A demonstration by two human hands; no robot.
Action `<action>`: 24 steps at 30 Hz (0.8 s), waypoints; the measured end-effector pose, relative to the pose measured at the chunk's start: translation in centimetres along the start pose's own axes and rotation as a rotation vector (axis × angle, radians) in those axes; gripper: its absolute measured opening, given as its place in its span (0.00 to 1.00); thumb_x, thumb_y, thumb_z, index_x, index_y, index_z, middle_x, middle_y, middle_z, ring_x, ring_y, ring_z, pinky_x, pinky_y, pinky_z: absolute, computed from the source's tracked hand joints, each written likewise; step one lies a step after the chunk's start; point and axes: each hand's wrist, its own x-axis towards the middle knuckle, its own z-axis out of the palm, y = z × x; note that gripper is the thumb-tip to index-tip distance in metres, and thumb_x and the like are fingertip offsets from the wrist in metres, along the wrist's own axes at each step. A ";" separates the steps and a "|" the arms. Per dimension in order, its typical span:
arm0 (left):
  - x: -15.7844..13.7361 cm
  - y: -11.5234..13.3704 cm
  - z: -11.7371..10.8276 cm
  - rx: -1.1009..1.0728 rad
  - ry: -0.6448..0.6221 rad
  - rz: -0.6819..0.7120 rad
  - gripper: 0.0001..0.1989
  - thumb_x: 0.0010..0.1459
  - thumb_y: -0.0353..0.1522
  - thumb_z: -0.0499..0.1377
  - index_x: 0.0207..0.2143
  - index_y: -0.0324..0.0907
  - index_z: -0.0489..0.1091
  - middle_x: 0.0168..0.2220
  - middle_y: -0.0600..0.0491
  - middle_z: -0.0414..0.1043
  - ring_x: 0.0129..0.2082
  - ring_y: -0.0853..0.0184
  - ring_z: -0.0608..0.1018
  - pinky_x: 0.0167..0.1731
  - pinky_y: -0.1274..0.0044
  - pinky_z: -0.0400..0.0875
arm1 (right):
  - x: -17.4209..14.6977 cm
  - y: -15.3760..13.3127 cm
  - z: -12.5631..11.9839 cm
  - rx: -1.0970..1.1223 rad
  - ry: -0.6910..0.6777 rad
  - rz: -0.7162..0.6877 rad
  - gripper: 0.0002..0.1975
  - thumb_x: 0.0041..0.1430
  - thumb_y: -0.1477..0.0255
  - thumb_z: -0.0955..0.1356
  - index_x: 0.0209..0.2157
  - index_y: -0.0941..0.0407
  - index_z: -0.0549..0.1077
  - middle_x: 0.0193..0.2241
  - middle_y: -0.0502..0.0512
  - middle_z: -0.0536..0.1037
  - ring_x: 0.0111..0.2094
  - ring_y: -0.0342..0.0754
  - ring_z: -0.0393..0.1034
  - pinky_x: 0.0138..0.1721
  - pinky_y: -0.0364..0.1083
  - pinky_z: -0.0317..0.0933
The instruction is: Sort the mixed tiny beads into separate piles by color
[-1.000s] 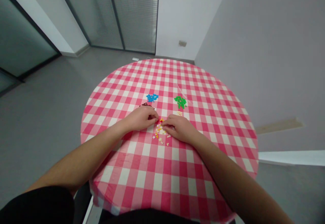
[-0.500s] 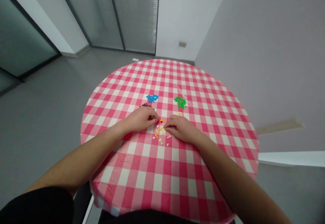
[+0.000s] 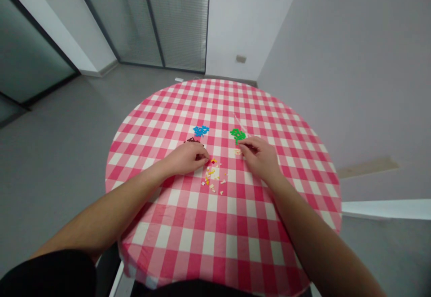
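both your left hand and right hand have curled fingers; i cannot tell whether they grip anything. with green pieces just far of your right fingertips, pinch lightly, one at a time.

Small blue pieces and green pieces look like smooth, hard plastic. The checked tablecloth is thin and creased, with a faint sheen; whether fabric or vinyl is unclear. Beyond, a frosted glass panel, matt painted wall and smooth, dull floor. One sleeve is matt black cloth.
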 end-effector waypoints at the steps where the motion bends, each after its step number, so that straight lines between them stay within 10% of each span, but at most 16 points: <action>1: 0.0 0.0 0.0 -0.005 0.000 -0.001 0.09 0.60 0.28 0.57 0.35 0.40 0.78 0.35 0.50 0.79 0.35 0.66 0.77 0.38 0.74 0.69 | 0.1 0.4 -0.1 -0.017 0.009 0.029 0.08 0.61 0.70 0.66 0.36 0.54 0.79 0.35 0.56 0.81 0.36 0.51 0.75 0.38 0.49 0.68; 24: -0.1 -0.4 0.2 -0.009 0.011 0.000 0.10 0.59 0.28 0.56 0.35 0.41 0.78 0.35 0.50 0.79 0.36 0.65 0.77 0.39 0.74 0.69 | 0.1 2.2 -0.9 -0.181 -0.296 0.276 0.08 0.54 0.78 0.69 0.37 0.56 0.75 0.32 0.55 0.81 0.32 0.48 0.75 0.33 0.45 0.67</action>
